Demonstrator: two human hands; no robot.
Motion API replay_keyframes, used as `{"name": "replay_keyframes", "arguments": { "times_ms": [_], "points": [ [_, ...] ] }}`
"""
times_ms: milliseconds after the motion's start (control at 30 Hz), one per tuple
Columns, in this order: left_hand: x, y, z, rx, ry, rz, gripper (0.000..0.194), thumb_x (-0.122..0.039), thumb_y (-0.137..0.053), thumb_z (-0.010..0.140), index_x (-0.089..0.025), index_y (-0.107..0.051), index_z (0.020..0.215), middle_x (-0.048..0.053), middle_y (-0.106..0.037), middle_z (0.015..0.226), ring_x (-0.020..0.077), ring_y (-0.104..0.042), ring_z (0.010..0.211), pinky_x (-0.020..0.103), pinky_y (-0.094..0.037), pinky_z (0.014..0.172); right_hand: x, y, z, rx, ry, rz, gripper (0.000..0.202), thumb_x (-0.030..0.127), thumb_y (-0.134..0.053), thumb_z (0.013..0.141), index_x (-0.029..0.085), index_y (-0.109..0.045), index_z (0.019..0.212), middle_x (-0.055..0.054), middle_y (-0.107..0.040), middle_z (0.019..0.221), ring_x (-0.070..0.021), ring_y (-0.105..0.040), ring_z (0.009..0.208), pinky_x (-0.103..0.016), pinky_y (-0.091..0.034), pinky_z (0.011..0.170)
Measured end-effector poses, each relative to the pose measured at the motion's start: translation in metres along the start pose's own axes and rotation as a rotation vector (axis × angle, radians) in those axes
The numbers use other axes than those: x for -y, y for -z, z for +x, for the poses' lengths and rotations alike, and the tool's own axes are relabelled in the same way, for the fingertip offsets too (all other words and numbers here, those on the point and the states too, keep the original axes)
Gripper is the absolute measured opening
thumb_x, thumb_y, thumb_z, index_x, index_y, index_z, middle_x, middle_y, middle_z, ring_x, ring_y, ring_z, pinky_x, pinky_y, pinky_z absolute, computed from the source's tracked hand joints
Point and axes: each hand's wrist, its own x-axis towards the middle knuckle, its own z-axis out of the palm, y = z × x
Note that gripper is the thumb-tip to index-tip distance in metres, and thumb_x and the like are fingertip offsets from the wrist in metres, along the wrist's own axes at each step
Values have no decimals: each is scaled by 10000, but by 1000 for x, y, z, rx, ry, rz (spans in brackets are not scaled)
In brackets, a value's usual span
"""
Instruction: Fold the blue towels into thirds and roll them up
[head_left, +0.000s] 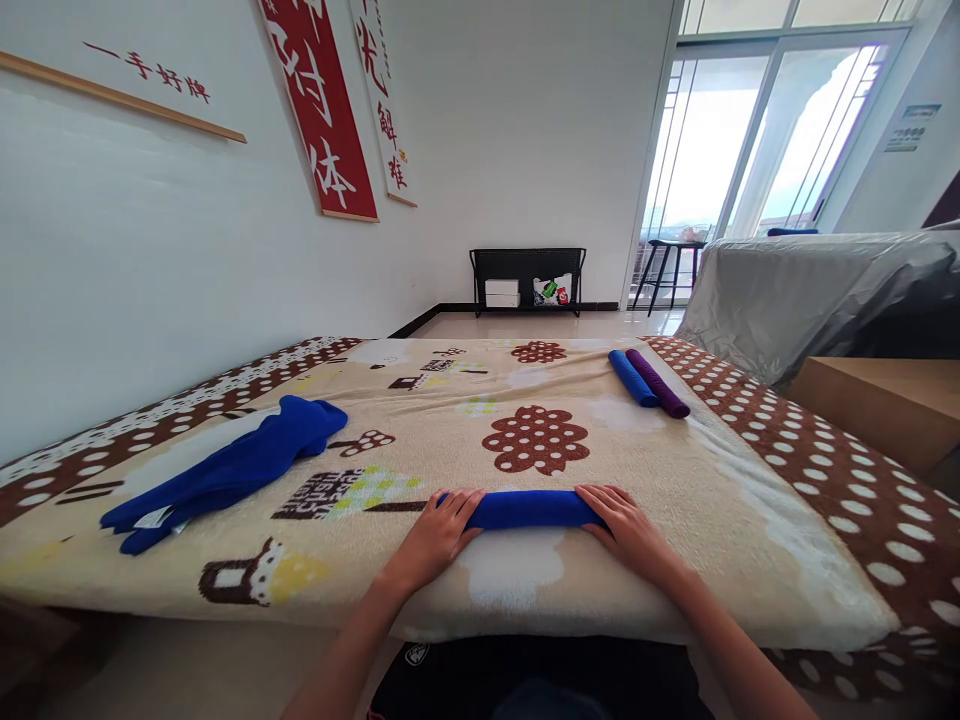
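Note:
A rolled blue cloth (529, 509) lies crosswise on the patterned blanket near the front edge. My left hand (444, 530) rests over its left end, and my right hand (621, 525) over its right end, both with fingers curved round it. Farther back on the right, a blue roll (632, 378) and a purple roll (658, 383) lie side by side. A loose, crumpled blue cloth (240, 467) with a white tag is spread on the left.
The cream blanket (450, 450) with brown dotted borders covers the bed. To the right stand a cardboard box (885, 400) and something under a plastic sheet (772, 290). A black rack (529, 270) is by the far wall, a stool (671, 262) near the window.

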Motion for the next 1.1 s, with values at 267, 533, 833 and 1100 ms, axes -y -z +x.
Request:
{"name": "replay_keyframes", "arguments": {
  "times_ms": [267, 533, 833, 1100],
  "points": [
    [18, 5, -9, 57, 49, -51, 543, -378, -432, 1000, -305, -259, 1509, 60, -528, 1412, 240, -466, 1296, 432, -307, 1056, -16, 7, -9, 27, -23, 36, 537, 326, -513, 950, 285, -390, 1471, -55, -518, 1430, -225, -486, 1303, -441, -396, 1098],
    [25, 5, -11, 99, 92, -88, 535, -416, -426, 994, -309, -298, 1502, 74, -518, 1428, 253, -467, 1298, 424, -341, 1030, -30, 8, -16, 83, -74, 57, 539, 360, -496, 959, 313, -365, 1480, -36, -481, 1464, -215, -458, 1334, -453, -369, 1112],
    [26, 3, -12, 84, 92, -83, 532, -398, -440, 986, -295, -323, 1496, 89, -526, 1418, 257, -474, 1288, 418, -352, 1028, -28, 10, -15, 87, -82, 85, 534, 354, -500, 953, 306, -384, 1472, -52, -490, 1456, -222, -456, 1335, -456, -367, 1108],
    [32, 6, -8, 99, 74, -130, 503, -313, -457, 979, -304, -361, 1472, 78, -563, 1383, 241, -508, 1260, 420, -345, 1030, -26, 15, -10, 115, -109, 124, 517, 347, -489, 950, 298, -408, 1459, -54, -507, 1439, -221, -468, 1323, -452, -369, 1106]
  ]
}}
